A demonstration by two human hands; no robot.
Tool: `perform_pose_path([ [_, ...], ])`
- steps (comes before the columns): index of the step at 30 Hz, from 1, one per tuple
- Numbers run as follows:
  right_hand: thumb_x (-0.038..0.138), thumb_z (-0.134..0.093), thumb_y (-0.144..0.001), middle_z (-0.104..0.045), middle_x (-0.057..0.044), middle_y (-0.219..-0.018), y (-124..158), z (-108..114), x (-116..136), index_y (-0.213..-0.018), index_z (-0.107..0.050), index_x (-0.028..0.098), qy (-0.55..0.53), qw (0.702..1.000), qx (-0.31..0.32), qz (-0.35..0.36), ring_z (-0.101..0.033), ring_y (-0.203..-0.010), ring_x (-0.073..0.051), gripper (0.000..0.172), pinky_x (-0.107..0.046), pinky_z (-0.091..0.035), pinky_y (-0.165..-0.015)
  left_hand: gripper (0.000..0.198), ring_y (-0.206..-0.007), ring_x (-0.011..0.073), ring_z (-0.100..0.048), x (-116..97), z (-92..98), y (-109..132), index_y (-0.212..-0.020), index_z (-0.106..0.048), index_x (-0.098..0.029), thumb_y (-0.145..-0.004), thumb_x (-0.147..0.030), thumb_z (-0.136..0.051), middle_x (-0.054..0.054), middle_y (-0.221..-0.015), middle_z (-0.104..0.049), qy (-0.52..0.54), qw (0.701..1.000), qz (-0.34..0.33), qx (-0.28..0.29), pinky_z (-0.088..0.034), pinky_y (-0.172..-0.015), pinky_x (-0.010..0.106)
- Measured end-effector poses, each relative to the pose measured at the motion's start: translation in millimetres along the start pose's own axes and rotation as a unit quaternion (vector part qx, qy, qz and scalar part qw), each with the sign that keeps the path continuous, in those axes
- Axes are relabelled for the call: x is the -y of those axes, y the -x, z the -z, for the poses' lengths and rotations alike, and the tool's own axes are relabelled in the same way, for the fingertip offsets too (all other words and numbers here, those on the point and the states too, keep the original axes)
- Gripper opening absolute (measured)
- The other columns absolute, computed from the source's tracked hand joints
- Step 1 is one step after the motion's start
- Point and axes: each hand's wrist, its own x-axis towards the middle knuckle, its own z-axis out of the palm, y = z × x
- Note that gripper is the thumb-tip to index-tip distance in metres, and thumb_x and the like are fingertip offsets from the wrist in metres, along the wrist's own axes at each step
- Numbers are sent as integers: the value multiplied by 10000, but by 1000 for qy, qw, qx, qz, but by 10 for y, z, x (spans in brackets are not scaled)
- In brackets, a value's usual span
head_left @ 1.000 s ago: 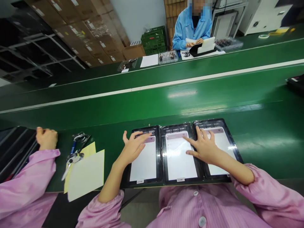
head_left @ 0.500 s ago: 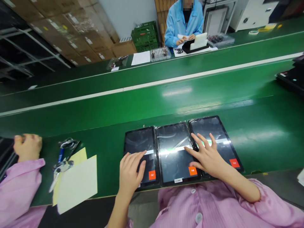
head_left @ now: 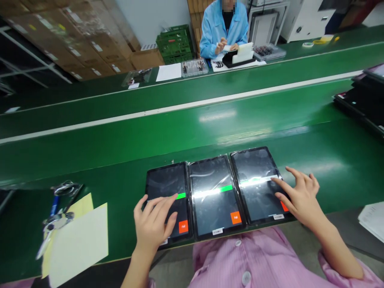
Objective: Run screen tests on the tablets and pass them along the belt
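Note:
Three dark tablets lie side by side on the green bench, each screen showing a bar across it and an orange-red square low on the right. Over the left tablet [head_left: 168, 180] is my left hand [head_left: 153, 220], fingers outstretched, a fingertip at the bar, part of which is green. The middle tablet [head_left: 211, 212] has no hand on it; its bar is green at the right end. My right hand [head_left: 303, 196] is at the right edge of the right tablet [head_left: 255, 168], fingers spread, index fingertip at its pale bar and the hand partly covering its red square.
Paper sheets [head_left: 81, 240] lie at the left with scissors [head_left: 52, 226] and a blue pen [head_left: 54, 205]. Dark stacked devices [head_left: 360, 100] stand at the right. Across the raised green divider, a person in a blue jacket [head_left: 223, 30] works at another bench. Papers [head_left: 373, 220] sit at right.
My right hand has moved right, from the middle tablet to the right one. Green now shows on the left tablet's bar and at the middle bar's right end. The neighbouring person's hand at left has left view.

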Motion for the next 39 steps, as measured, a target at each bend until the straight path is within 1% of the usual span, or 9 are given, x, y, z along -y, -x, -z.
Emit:
perform_pose_path([
  [3, 501, -370, -1016, -412, -147, -1418, -8, -8, -96, -1228, -659, 305, -35, 999, -10, -38, -419, -1257, -398, 408, -696, -234, -1060, 274, -860, 243, -672, 78, -26, -115, -1170, -641, -170, -966, -260, -481, 95, -950, -750, -22, 998, 20, 49, -415, -1000, 445],
  [7, 587, -359, -995, -549, -162, -1256, -171, -155, -304, -1292, -584, 235, -179, 972, -80, -128, -513, -1169, -352, 513, -579, -375, -1019, 452, -1167, 302, -616, 265, -212, -333, -1344, -561, -167, -1002, -375, -352, 145, -1297, -659, -5, 976, 99, 196, -413, -1057, 520],
  [12, 655, -506, -888, -672, -102, -1027, -504, -557, -404, -1099, -634, 221, -445, 855, -53, -262, -636, -887, -251, 499, -389, -521, -805, 530, -1418, 328, -413, 393, -488, -703, -1483, -430, -187, -996, -315, -267, 136, -1553, -432, 15, 934, 163, 318, -277, -1141, 671],
  [15, 642, -632, -785, -704, -85, -932, -589, -695, -356, -1004, -674, 206, -480, 819, -68, -307, -640, -835, -244, 489, -365, -522, -756, 488, -1368, 327, -481, 366, -559, -841, -1427, -503, -202, -993, -315, -312, 142, -1470, -535, -5, 926, 149, 347, -150, -1166, 717],
  [18, 604, -685, -750, -721, -84, -900, -559, -700, -310, -978, -707, 195, -478, 815, -80, -318, -638, -768, -230, 469, -348, -517, -697, 454, -1283, 331, -568, 357, -542, -861, -1367, -557, -200, -989, -354, -357, 157, -1366, -624, -27, 926, 143, 349, -88, -1171, 722],
  [23, 570, -739, -697, -714, -90, -774, -487, -631, -265, -849, -725, 173, -463, 804, -95, -361, -633, -676, -221, 425, -323, -511, -607, 534, -1373, 358, -480, 348, -475, -827, -1425, -494, -189, -928, -380, -449, 190, -1497, -486, -28, 911, 150, 383, -146, -1148, 736],
  [28, 559, -737, -696, -702, -82, -729, -503, -591, -271, -768, -712, 180, -434, 823, -107, -350, -638, -657, -224, 387, -321, -517, -585, 590, -1406, 369, -435, 250, -507, -868, -1409, -504, -153, -856, -355, -517, 211, -1518, -445, -38, 909, 181, 374, -146, -1162, 713],
  [34, 545, -717, -721, -691, -71, -757, -536, -594, -329, -833, -695, 188, -444, 833, -65, -324, -633, -677, -218, 374, -314, -518, -599, 532, -1356, 339, -505, 290, -504, -970, -1330, -551, -156, -829, -333, -531, 210, -1435, -549, -2, 903, 191, 386, -191, -1175, 664],
  [39, 548, -656, -765, -706, -81, -872, -530, -654, -334, -1033, -706, 179, -439, 842, -73, -305, -630, -759, -225, 458, -342, -517, -684, 388, -1072, 308, -698, 327, -493, -1033, -1224, -609, -217, -885, -364, -491, 101, -1134, -748, 6, 898, 212, 384, -188, -1180, 650],
])
